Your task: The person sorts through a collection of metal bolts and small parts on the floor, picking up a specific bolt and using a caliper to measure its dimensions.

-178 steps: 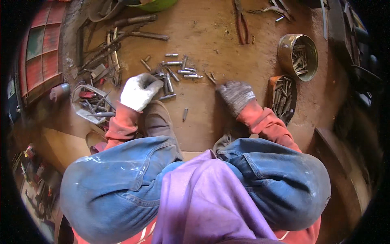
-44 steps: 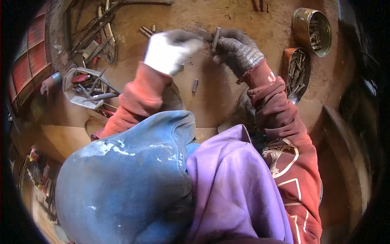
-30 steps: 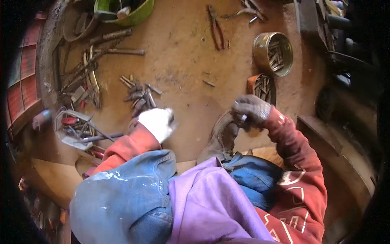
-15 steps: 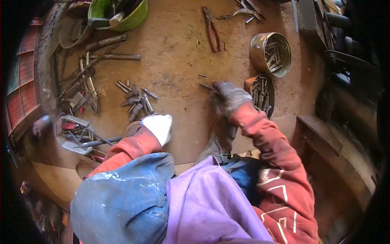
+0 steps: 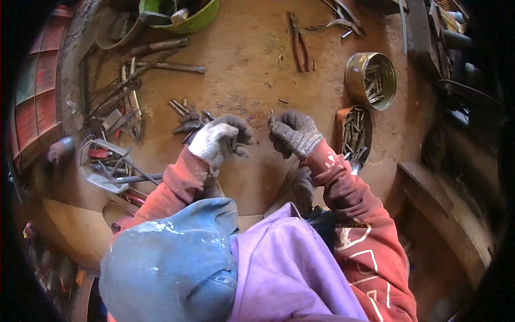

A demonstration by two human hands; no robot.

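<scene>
My right hand [image 5: 295,131], in a dirty grey knit glove, pinches a small metal pin [image 5: 271,116] that stands up from its fingertips. Facing it across a small gap, my left hand [image 5: 222,138] wears a white glove with dark grey fingers. Its fingers are curved and apart, and nothing shows between them. Just beyond the left hand is a pile of metal plugs and rods [image 5: 188,124], partly covered by it. Another short pin [image 5: 284,101] lies on the brown floor ahead of the right hand. Beside my right wrist stands an orange-edged container [image 5: 340,119] full of metal pins.
A round tin [image 5: 354,72] of metal pieces stands at right, with red-handled pliers [image 5: 300,45] farther off. Rods and tools [image 5: 123,104] lie at left. A green bucket [image 5: 201,19] is at far left, and a clear tray [image 5: 88,174] of tools at near left.
My left hand has lifted from near my knee, moved toward the middle and turned its fingers inward. The right hand has drawn slightly nearer, and the pin in it now points upward.
</scene>
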